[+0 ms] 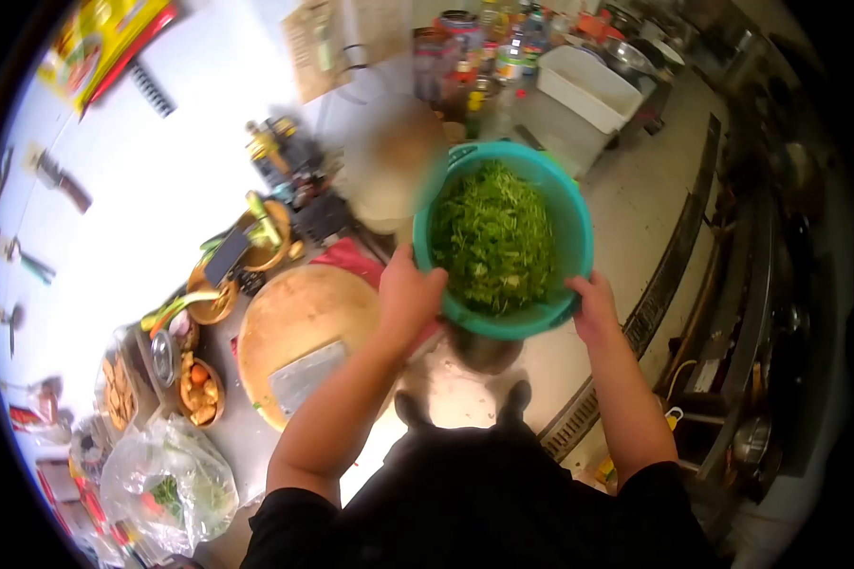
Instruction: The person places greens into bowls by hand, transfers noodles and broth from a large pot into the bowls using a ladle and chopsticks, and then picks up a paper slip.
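A teal plastic basin [584,223] filled with chopped leafy greens [493,237] is held up in front of me. My left hand [411,296] grips its near left rim, fingers mostly hidden behind the wall. On the near right rim, my right hand [593,305] is closed with the thumb over the edge. To the left of my left arm a round wooden chopping board [299,303] lies on the counter. A cleaver [308,377] with a broad blade rests flat on that board, partly behind my left forearm.
Along the left wall stand bowls of vegetables, a bowl of ginger-like roots [199,403] and a clear plastic bag [171,484] with greens. A white tub [588,90] and several bottles are at the back. A floor drain grate [655,308] runs on the right beside the stove.
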The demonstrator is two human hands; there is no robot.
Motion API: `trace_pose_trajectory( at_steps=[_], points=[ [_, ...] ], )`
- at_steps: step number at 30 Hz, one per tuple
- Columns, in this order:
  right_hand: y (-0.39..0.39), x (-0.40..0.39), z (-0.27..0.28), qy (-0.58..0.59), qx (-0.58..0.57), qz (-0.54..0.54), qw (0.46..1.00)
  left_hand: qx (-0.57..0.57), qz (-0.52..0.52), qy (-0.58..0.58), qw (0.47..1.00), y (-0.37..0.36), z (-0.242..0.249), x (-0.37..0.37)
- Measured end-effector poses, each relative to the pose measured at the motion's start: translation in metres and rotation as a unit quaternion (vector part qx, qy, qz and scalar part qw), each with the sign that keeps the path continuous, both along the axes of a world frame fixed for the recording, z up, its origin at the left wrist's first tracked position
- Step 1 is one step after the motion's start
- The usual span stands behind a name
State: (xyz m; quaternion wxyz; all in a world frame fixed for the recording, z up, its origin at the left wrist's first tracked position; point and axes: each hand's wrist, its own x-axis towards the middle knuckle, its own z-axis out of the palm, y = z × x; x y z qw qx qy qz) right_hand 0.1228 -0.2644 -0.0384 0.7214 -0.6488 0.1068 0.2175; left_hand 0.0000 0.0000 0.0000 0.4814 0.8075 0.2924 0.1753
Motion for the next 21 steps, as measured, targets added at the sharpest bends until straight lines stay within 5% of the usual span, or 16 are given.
trace_pose_trajectory(
  at_steps=[2, 6, 9, 11, 13, 16, 18, 21],
  points=[
    [-0.079, 0.022, -0.004, -0.001, 0.03, -0.005, 1.0, -0.011, -0.052, 0.075, 0.996, -0.066, 0.005, 0.034],
    [-0.267, 0.073, -0.038, 0.014, 0.031, -0.048, 0.998, -0.003, -0.155, 0.039, 0.987, -0.223, -0.022, 0.122],
    [-0.402, 0.118, -0.054, 0.035, 0.011, -0.081, 0.996, 0.079, -0.168, 0.084, 0.979, -0.345, -0.029, 0.198],
    [-0.467, 0.145, -0.05, 0.042, -0.07, -0.121, 0.989, 0.231, -0.189, 0.019, 0.954, -0.41, -0.032, 0.253],
    [-0.523, 0.176, -0.055, 0.035, -0.123, -0.127, 0.984, 0.153, -0.276, 0.087, 0.945, -0.482, -0.008, 0.307],
    [-0.58, 0.239, -0.058, 0.064, -0.08, -0.156, 0.983, 0.234, -0.44, -0.04, 0.866, -0.578, -0.004, 0.394],
    [-0.608, 0.286, -0.063, 0.075, -0.107, -0.158, 0.979, 0.208, -0.54, 0.154, 0.801, -0.63, -0.001, 0.459],
    [-0.646, 0.373, -0.087, 0.063, -0.049, -0.18, 0.98, 0.216, -0.586, 0.186, 0.759, -0.686, -0.006, 0.566]
  ],
)
